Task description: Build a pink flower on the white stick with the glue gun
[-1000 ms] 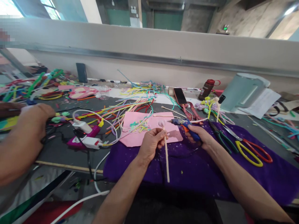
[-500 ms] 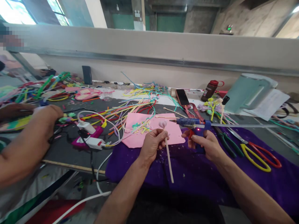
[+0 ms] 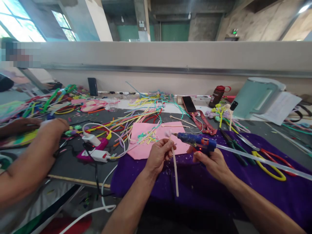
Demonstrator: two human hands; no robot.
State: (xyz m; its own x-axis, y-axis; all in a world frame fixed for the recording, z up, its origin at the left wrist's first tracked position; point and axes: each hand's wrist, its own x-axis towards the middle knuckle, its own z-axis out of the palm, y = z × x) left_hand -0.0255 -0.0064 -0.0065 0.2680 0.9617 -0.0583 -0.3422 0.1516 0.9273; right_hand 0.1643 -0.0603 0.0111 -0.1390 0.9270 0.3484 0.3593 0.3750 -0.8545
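Note:
Between the thumb and fingers of my left hand (image 3: 161,152) is a pale fuzzy pipe cleaner stem (image 3: 175,174), its long end pointing down. A small light-purple flower head (image 3: 168,132) tops it, just above my fingertips. My right hand (image 3: 211,161) is wrapped round the handle of a blue hot glue gun (image 3: 197,140) with a small red light. The gun's nozzle points left, close beside the flower; I cannot tell if it touches. A long clear glue stick (image 3: 263,160) sticks out of its back. Beneath lies a pink sheet (image 3: 138,150) with small green and yellow clippings.
A purple cloth (image 3: 136,175) covers the table's front. Red-and-yellow-handled scissors (image 3: 270,169) and dark green pliers (image 3: 235,148) lie right. A phone (image 3: 189,104), brown bottle (image 3: 216,97) and teal pitcher (image 3: 253,97) are behind. Left are a power strip (image 3: 92,151) and a co-worker's arm (image 3: 34,159).
The glue gun has swung so that its nozzle sits lower and nearer the flower, while its back end with the glue stick tilts down. My left hand keeps its pinch on the stem.

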